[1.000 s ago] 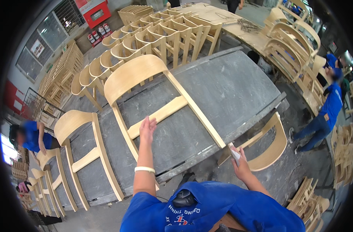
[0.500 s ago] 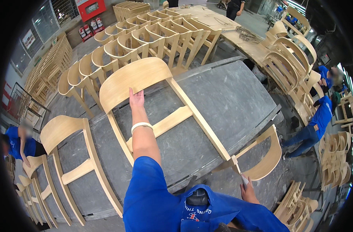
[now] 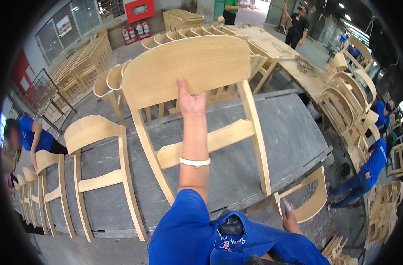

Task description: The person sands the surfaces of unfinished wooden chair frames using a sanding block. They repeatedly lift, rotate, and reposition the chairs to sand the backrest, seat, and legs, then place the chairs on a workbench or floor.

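Currently the chair back frame (image 3: 197,110) stands raised over the grey worktable (image 3: 294,132), left hand (image 3: 190,100) gripping its curved top panel. Right hand (image 3: 291,219) is low at the table's near edge, closed on a small white object (image 3: 287,206). More frames (image 3: 97,172) lean against the table; workshop floor packed with stacked chairs (image 3: 351,101) and people in blue (image 3: 369,170).

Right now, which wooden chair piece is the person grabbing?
Find the big grey workbench in the middle. On it lies a pale wooden chair-back frame with a wide curved top panel, two legs and one crossbar. Unlike the similar frame to its left, the left hand grips its curved panel.
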A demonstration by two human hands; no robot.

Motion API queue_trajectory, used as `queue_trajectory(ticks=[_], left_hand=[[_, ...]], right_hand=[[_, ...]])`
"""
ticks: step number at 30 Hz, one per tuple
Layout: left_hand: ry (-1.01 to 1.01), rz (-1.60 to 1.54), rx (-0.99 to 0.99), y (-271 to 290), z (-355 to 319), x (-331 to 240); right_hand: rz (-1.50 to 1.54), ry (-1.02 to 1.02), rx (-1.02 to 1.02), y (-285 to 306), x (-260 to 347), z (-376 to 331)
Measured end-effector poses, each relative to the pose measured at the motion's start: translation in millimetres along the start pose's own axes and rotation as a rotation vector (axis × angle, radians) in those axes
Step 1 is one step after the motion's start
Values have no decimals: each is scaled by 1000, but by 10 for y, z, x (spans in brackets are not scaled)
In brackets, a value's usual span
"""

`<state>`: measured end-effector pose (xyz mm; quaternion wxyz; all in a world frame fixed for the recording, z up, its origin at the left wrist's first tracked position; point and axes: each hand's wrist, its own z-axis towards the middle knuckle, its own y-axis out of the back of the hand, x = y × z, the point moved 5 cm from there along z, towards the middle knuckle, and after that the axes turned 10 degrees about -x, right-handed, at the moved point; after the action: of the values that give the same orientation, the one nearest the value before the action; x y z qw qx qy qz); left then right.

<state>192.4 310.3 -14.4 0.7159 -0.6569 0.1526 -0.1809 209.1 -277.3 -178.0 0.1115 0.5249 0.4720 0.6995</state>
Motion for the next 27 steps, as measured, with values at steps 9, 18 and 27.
queue_trajectory(ticks=[9, 18, 27], left_hand=[[-10, -17, 295, -1599, -1004, -76], [115, 0, 323, -1533, -1681, 121], [56, 221, 501, -1457, -2243, 26]], right_hand=[[195, 259, -291, 762, 429, 709], [350, 721, -530, 1981, 1611, 987], [-73, 1274, -952, 2635, 3445, 834]])
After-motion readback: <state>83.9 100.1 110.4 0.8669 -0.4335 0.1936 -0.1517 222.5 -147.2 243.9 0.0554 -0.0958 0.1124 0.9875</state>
